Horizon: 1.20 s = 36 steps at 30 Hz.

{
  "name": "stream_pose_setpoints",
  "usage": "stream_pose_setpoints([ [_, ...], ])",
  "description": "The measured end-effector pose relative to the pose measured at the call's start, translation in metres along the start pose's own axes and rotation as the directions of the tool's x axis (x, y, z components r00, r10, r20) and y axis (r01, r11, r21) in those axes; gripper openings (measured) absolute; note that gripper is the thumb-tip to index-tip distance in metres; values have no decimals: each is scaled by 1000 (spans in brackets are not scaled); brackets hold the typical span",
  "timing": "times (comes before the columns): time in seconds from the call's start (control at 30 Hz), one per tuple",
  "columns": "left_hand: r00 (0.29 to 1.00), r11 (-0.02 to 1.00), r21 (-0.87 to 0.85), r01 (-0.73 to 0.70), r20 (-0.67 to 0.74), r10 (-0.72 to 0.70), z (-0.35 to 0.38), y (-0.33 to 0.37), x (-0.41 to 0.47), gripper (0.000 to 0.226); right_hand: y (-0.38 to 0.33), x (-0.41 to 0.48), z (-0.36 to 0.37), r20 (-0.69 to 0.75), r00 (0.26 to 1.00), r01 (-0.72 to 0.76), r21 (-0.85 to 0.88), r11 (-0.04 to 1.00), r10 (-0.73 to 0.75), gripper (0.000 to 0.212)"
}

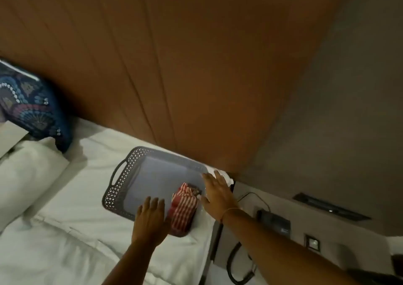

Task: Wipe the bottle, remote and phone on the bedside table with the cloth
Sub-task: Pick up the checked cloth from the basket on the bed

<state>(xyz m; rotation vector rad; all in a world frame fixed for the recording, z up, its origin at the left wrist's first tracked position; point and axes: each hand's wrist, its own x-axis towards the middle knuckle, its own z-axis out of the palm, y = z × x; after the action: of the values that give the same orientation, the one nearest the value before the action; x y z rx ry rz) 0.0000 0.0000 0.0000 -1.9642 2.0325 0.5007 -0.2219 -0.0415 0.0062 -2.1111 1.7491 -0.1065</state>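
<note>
Cloth point(184, 206) between two open hands, on the grey tray's point(122, 175) near right corner.
Striped cloth lies folded, long axis running near to far; left hand point(150, 221) sits just left of it, right hand point(218, 195) just right, both empty with fingers spread. Bottle, remote and phone cannot be made out.

A tray point(139, 175) lies on a bed point(65, 241), its far edge against a wall panel point(174, 66). A folded cloth point(184, 208) lies in the tray's near right corner, between the two hands. The left hand's fingers point(150, 204) reach over the tray's near rim, just left of the cloth. The right hand's fingers point(212, 179) spread over the tray's right edge, beyond the cloth. Pillows point(28, 175) lie far left of both hands.
</note>
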Motion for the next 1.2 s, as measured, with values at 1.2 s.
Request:
stream_pose_setpoints([
  [1.2,997,799,-597,-73,-39,61,-65,77,-32,20,35,-27,-73,411,891,-452,837,307,190,47],
])
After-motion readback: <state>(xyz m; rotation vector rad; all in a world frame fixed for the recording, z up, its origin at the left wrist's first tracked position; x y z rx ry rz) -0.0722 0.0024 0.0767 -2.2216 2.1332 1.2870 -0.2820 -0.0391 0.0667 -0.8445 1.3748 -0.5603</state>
